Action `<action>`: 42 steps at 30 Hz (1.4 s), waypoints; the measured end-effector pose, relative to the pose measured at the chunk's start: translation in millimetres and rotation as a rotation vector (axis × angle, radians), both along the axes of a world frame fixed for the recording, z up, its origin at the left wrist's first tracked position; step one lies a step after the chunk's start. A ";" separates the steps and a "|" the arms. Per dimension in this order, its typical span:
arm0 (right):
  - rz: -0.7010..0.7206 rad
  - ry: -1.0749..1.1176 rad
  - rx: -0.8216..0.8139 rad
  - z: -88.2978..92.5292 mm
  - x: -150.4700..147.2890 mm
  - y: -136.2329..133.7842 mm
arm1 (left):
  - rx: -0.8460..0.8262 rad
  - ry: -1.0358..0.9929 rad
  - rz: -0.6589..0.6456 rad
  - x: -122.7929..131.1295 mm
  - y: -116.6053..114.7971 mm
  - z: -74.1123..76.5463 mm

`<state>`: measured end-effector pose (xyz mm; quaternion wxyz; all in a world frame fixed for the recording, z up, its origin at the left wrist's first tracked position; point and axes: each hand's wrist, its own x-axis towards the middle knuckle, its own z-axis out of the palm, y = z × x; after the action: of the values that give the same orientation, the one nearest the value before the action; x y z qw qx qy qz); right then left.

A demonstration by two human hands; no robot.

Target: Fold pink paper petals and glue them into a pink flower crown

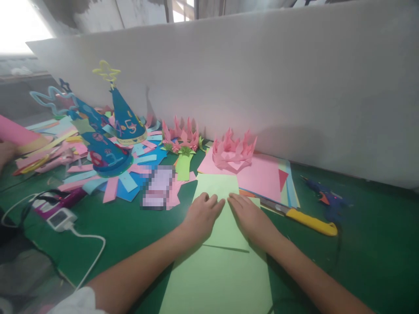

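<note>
Light green paper [225,226] lies in front of me, a smaller piece on top of a long sheet [216,279] that runs toward me. My left hand [204,218] rests on the smaller piece, its fingers curled and pressed together against the paper. From the other side, my right hand [250,218] lies on its right edge with fingers stretched fairly flat. The fingertips of both hands nearly meet at the middle. A knife with a yellow handle [312,222] lies just right of my right hand, its blade partly hidden.
Pink paper crowns [234,150] stand behind the hands, one on stacked coloured sheets [265,174]. Blue cone hats [126,115] and paper strips fill the left. A blurred phone-like object [159,187], white charger [62,218] and glue gun [327,196] lie around. Another person's hand [6,152] shows far left.
</note>
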<state>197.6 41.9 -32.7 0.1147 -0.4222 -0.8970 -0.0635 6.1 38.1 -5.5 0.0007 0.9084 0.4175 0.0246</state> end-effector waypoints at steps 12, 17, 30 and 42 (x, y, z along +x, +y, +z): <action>-0.256 -0.256 0.078 18.7 -7.7 35.8 | -0.012 -0.018 0.026 0.6 -0.7 2.1; -0.253 -0.244 0.094 23.4 -9.5 34.1 | -0.053 -0.055 0.027 0.1 -0.8 0.2; -0.366 -0.156 0.099 18.8 -18.2 22.0 | -0.035 -0.123 0.046 -1.1 -0.8 -3.9; -0.186 -0.050 0.114 -3.6 -14.7 6.1 | -0.002 -0.082 0.104 -3.0 -5.4 -1.9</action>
<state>182.9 48.0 -36.3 0.1097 -0.4948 -0.8514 -0.1355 3.1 32.7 -7.4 0.0175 0.8836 0.4639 0.0613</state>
